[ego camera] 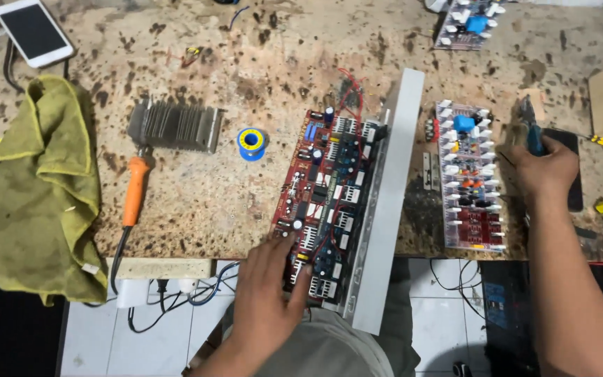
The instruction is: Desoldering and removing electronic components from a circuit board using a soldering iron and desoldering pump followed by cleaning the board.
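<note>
Red circuit board [326, 202], bolted to a long grey metal bar [389, 202], lies over the near edge of the scorched surface [211, 195]. Left hand [270, 293] presses open fingers on its near corner. Right hand [546, 167] has its grip closed on blue-handled pliers [530, 129].

Red circuit board [319, 202], olive-yellow cloth [43, 195], orange-handled soldering iron [134, 192], blue solder spool [251, 143], brown-speckled beige surface [211, 202].
</note>
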